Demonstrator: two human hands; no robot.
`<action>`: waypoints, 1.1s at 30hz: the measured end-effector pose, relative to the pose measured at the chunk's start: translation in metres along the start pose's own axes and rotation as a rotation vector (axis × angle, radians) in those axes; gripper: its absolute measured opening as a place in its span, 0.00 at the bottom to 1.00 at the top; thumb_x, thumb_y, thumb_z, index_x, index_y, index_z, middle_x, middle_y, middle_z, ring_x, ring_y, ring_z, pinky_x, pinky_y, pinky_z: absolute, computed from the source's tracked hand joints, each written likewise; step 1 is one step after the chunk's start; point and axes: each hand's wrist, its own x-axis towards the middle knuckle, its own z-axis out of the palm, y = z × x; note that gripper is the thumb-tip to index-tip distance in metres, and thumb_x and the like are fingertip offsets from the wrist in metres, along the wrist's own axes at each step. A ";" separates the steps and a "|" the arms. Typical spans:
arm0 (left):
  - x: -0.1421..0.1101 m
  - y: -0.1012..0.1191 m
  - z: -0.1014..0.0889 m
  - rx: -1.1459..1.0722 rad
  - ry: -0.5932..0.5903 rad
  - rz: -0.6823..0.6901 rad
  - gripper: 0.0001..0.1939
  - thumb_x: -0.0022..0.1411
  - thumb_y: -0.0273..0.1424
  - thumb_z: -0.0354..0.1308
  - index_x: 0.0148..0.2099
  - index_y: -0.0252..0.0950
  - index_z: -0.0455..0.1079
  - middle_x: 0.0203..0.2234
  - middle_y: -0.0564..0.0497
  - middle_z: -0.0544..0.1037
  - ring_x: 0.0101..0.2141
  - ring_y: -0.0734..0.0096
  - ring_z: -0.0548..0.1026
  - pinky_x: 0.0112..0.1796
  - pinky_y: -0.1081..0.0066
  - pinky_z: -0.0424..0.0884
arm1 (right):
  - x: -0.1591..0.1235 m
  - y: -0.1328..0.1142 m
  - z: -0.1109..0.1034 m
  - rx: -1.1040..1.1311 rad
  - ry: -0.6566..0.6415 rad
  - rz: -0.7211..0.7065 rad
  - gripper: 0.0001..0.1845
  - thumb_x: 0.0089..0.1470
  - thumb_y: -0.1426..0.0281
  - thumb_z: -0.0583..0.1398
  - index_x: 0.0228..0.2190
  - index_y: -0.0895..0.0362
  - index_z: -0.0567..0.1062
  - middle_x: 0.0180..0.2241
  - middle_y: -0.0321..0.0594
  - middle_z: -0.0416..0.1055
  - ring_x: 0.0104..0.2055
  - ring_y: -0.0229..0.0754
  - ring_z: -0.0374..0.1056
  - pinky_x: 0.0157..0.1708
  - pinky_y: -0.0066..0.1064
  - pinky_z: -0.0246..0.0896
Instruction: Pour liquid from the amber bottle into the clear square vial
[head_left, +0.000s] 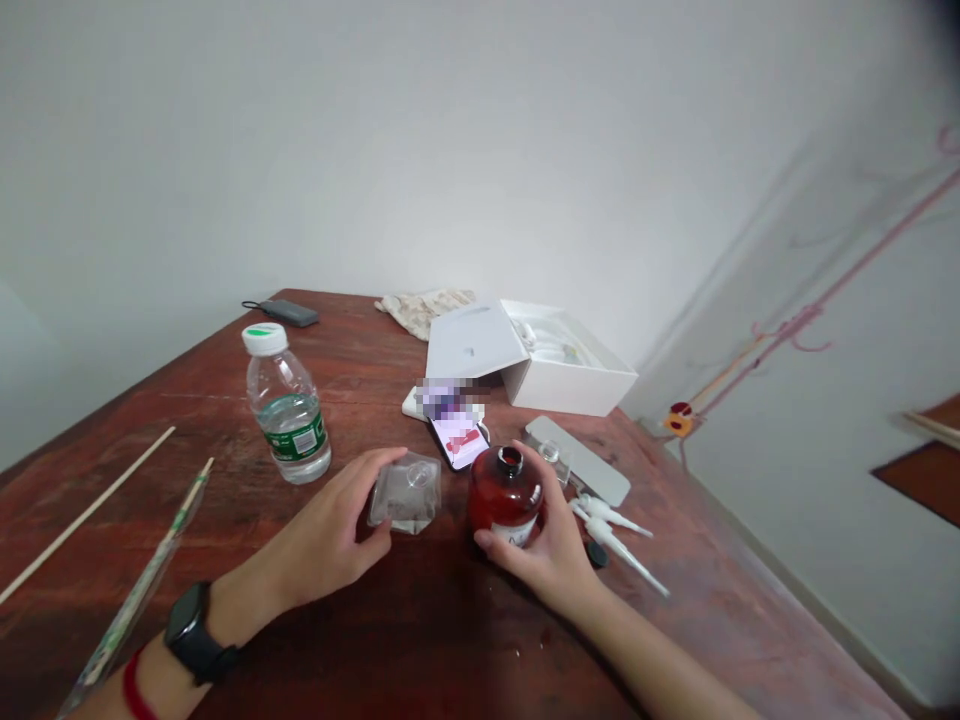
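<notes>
My right hand is wrapped round a dark red glass bottle that stands upright on the wooden table; the bottle's neck is uncapped. My left hand, with a black watch on its wrist, holds the edge of a small clear plastic tray lying flat just left of the bottle. A phone with a lit screen lies just behind both.
A plastic water bottle stands at the left. White pump parts and a grey flat case lie right of the red bottle. An open white box, a cloth, a power bank and thin sticks lie around.
</notes>
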 end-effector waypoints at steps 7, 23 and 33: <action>0.000 -0.005 0.000 0.061 -0.019 -0.027 0.35 0.66 0.25 0.55 0.74 0.39 0.56 0.66 0.38 0.70 0.65 0.47 0.71 0.68 0.46 0.66 | 0.000 -0.002 0.009 0.165 -0.008 0.067 0.50 0.47 0.60 0.77 0.65 0.50 0.63 0.67 0.55 0.67 0.69 0.64 0.67 0.71 0.59 0.58; -0.002 -0.019 0.002 0.076 -0.058 -0.049 0.38 0.66 0.24 0.55 0.75 0.40 0.52 0.68 0.37 0.68 0.67 0.47 0.69 0.69 0.42 0.62 | 0.011 0.005 0.003 0.061 -0.088 0.015 0.51 0.47 0.61 0.77 0.66 0.50 0.62 0.67 0.54 0.70 0.68 0.63 0.69 0.69 0.58 0.61; -0.005 -0.023 0.003 0.109 -0.075 -0.073 0.39 0.66 0.22 0.57 0.76 0.39 0.49 0.68 0.36 0.67 0.68 0.48 0.68 0.70 0.45 0.61 | 0.016 0.006 -0.001 0.089 -0.113 -0.016 0.50 0.48 0.61 0.77 0.66 0.53 0.63 0.66 0.56 0.71 0.67 0.62 0.71 0.69 0.56 0.61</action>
